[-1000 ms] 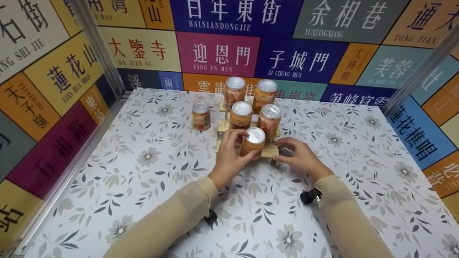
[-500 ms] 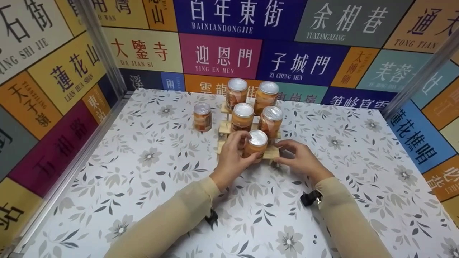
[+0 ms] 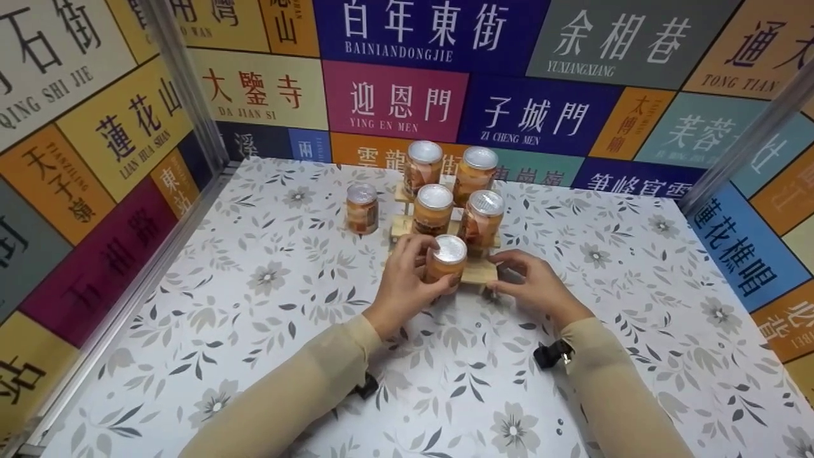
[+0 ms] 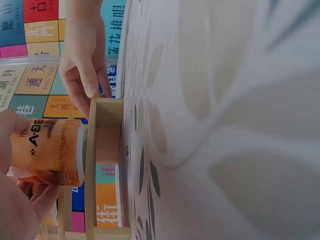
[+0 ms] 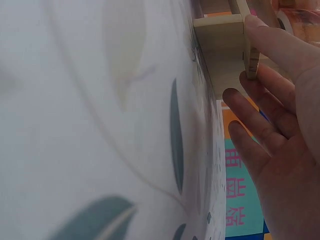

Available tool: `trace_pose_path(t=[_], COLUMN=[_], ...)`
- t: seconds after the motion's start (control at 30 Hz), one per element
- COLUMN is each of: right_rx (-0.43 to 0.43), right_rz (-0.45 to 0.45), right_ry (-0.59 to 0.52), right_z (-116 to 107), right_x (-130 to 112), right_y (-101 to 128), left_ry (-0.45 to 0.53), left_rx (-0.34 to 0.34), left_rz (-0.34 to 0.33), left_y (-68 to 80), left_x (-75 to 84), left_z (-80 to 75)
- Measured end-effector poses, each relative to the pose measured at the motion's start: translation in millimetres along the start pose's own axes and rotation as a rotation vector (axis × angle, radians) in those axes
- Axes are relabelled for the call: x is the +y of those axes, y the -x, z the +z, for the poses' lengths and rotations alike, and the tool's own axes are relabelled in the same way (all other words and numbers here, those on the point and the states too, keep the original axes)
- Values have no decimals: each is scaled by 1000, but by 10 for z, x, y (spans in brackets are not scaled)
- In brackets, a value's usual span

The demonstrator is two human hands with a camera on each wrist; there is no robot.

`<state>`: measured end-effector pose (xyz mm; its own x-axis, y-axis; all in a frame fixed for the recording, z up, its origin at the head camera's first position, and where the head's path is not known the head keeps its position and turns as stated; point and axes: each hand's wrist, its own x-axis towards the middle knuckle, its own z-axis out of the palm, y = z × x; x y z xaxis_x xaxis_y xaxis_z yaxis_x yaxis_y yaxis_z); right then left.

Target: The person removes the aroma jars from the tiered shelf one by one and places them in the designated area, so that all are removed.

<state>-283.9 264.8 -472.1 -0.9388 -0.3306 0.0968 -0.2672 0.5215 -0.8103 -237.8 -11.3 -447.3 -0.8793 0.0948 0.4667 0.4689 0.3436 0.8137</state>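
Left grip [image 3: 402, 280]: curled round one can, thumb across its near side.
Held can [image 3: 447, 262]: upright, long axis vertical, silver lid on top, at the lowest step of the wooden rack [image 3: 480, 272], left of that step's middle. Its base is close to the board; whether they touch, I cannot tell.
Right grip [image 3: 537, 286]: thumb and forefinger pinch the right end of the rack's lowest step.
Key relation: the lowest step's board shows to the right of the held can, between it and my right grip.
Middle-step cans [image 3: 433, 213]: two, side by side on the rack, just behind the held can.
Top-step cans [image 3: 423, 170]: two more, upright at the back of the rack.
Loose can [image 3: 362, 211]: upright on the bench, left of the rack and apart from it; my left grip is nearer to it.
Bench [image 3: 305, 331]: white floral covering, under the rack.
Wall panels [image 3: 394, 98]: colourful, lettered, behind the rack.
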Motion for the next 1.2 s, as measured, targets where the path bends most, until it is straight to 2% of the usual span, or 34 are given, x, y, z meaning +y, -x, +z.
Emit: trace_pose_path(t=[0.13, 0.23, 0.33, 0.47, 0.63, 0.77, 0.87, 1.0, 1.2], right_rx=[-1, 5, 11, 13, 20, 22, 15, 17, 8], right_rz=[15, 8, -5, -4, 6, 8, 19, 43, 45], right_ry=[-3, 11, 20, 22, 46, 33, 15, 27, 5], right_z=[-20, -35, -54, -78, -99, -107, -99, -71, 13], right_x=[-11, -25, -41, -69, -86, -103, -89, -48, -34], right_y=[0, -6, -21, -38, -30, -16, -8, -1, 21], left_ry=[99, 105, 70, 20, -58, -130, -174, -207, -240], left_rx=[2, 25, 72, 148, 244, 302, 332, 354, 359], left_rz=[-12, 6, 22, 4, -52, -114, -155, -205, -244], left_y=[-2, -10, -35, -88, -199, -353, -476, -610, -692], left_x=[-22, -51, -100, -203, -358, -507, -644, -842, -1129], left_z=[-112, -246, -420, -692, -1049, -1265, -1357, -1407, -1444])
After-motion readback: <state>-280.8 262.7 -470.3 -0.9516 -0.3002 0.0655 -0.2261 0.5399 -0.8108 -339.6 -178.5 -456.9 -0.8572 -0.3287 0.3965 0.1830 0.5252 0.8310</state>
